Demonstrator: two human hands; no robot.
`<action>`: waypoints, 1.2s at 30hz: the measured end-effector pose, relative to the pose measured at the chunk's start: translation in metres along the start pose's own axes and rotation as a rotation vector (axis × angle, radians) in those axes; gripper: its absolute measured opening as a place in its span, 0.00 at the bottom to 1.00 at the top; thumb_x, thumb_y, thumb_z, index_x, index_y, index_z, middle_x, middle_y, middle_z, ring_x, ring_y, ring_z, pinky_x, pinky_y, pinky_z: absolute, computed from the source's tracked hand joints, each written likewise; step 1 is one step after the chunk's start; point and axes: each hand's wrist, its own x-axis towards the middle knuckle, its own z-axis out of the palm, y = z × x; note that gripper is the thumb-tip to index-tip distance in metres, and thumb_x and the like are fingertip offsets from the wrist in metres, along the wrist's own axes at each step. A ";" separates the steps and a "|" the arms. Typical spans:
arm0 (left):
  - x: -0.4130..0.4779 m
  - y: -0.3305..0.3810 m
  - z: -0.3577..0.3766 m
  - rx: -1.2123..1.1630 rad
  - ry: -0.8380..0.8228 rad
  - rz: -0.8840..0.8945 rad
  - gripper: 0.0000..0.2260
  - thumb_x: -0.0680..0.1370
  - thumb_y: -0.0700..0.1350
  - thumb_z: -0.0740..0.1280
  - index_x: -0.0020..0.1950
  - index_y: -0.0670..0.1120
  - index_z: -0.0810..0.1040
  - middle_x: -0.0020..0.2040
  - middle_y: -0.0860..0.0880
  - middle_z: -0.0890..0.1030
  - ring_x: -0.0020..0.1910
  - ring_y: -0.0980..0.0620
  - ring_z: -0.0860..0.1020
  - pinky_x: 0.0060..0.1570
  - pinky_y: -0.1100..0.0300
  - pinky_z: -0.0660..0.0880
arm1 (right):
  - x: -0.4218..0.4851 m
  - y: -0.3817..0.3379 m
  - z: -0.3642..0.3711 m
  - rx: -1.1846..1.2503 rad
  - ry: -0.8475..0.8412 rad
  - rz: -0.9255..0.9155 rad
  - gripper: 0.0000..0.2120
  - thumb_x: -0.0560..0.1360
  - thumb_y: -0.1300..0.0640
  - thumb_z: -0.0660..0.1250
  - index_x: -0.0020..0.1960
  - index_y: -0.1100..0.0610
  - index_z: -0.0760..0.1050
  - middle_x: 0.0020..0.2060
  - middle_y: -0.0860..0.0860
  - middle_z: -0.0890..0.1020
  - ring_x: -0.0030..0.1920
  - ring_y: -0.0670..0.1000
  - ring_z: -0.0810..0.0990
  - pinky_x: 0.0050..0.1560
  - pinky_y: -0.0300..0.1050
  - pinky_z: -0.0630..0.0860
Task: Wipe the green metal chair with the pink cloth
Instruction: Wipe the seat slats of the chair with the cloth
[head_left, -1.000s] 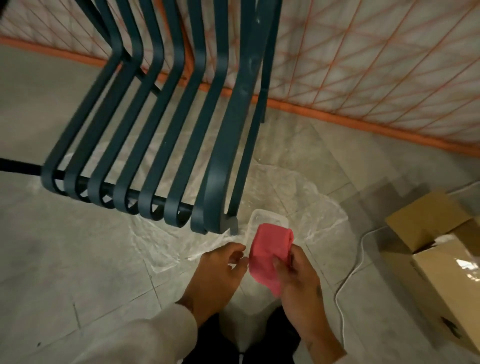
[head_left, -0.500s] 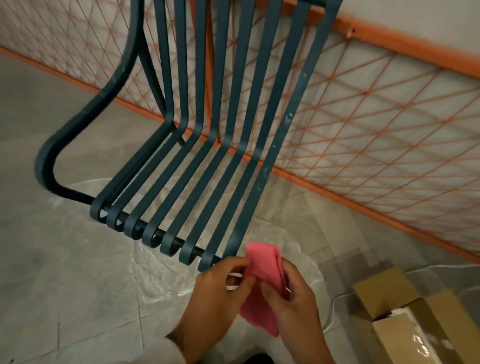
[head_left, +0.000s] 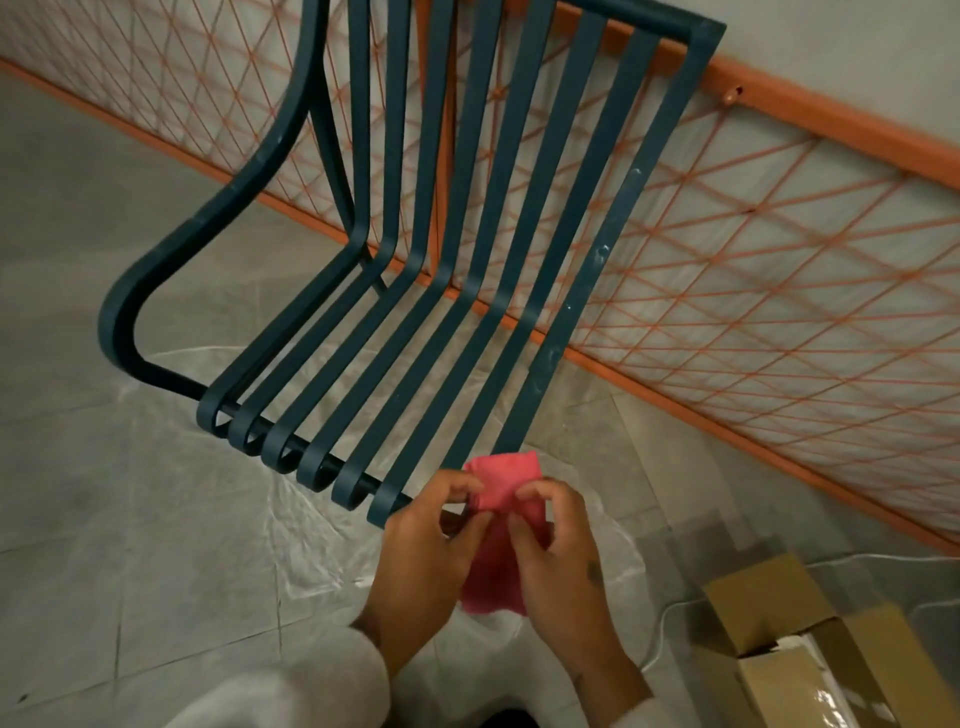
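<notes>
The green metal chair fills the upper middle of the head view, its slatted seat and back running up toward the wall. Just below the seat's front right corner I hold the pink cloth folded between both hands. My left hand pinches the cloth's left edge with thumb and fingers. My right hand grips its right side, fingers curled over the fabric. The cloth's top edge overlaps the end of the rightmost slat; whether it touches is unclear. Its lower part hangs behind my hands.
An orange lattice fence runs diagonally behind the chair. An open cardboard box sits on the floor at lower right, with a white cable beside it. Clear plastic sheeting lies on the grey tiles under the chair.
The view has tilted up, showing more of the chair back. My hands have risen with the cloth toward the seat's front corner, and my left hand has taken hold of the cloth.
</notes>
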 end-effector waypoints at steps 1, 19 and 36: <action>0.003 -0.001 0.001 0.002 -0.011 0.011 0.11 0.75 0.43 0.71 0.50 0.58 0.76 0.48 0.61 0.81 0.46 0.64 0.81 0.46 0.73 0.75 | 0.002 0.000 0.004 -0.047 0.023 -0.021 0.11 0.77 0.52 0.66 0.55 0.40 0.69 0.59 0.39 0.71 0.55 0.33 0.71 0.52 0.30 0.75; 0.039 -0.015 0.003 0.130 -0.107 -0.070 0.17 0.74 0.44 0.73 0.62 0.49 0.78 0.47 0.62 0.78 0.43 0.68 0.77 0.48 0.77 0.74 | 0.054 -0.007 0.002 -0.545 0.168 -0.299 0.16 0.74 0.58 0.70 0.62 0.53 0.79 0.60 0.54 0.79 0.54 0.55 0.79 0.55 0.38 0.70; 0.082 0.000 -0.009 -0.084 -0.402 -0.230 0.16 0.78 0.40 0.68 0.64 0.53 0.75 0.59 0.51 0.81 0.57 0.52 0.79 0.63 0.48 0.75 | 0.051 -0.021 -0.024 -0.320 -0.060 0.030 0.11 0.79 0.53 0.63 0.59 0.44 0.77 0.55 0.42 0.79 0.51 0.41 0.77 0.61 0.39 0.73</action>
